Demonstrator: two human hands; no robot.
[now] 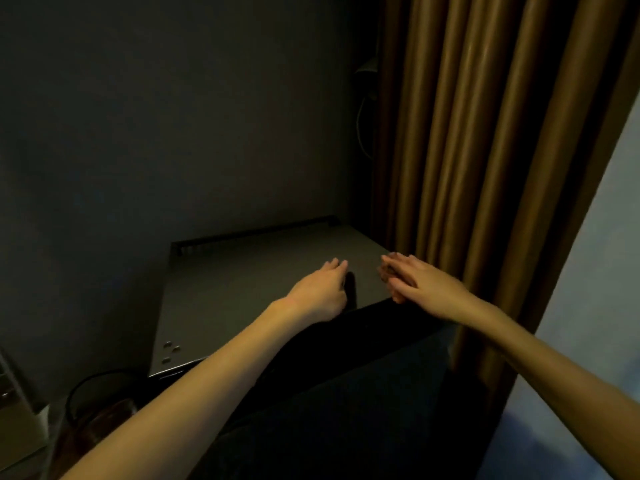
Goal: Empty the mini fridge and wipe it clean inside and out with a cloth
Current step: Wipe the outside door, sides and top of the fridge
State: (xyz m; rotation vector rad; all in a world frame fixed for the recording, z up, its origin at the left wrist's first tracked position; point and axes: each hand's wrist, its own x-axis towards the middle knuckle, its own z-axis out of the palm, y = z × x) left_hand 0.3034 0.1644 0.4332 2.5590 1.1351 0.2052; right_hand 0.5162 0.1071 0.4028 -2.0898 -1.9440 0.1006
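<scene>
Directly under the loosely spread left hand (320, 289) and right hand (420, 282) lies the mini fridge (242, 292).

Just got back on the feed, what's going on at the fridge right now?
A person reaches both bare hands over the grey top of the mini fridge, which stands in a dim corner beside a brown curtain. The left hand is low over the top, fingers stretched forward. The right hand is at the top's right front edge, fingers straight but blurred. Neither hand visibly holds anything, and the fridge's inside is out of view.
</scene>
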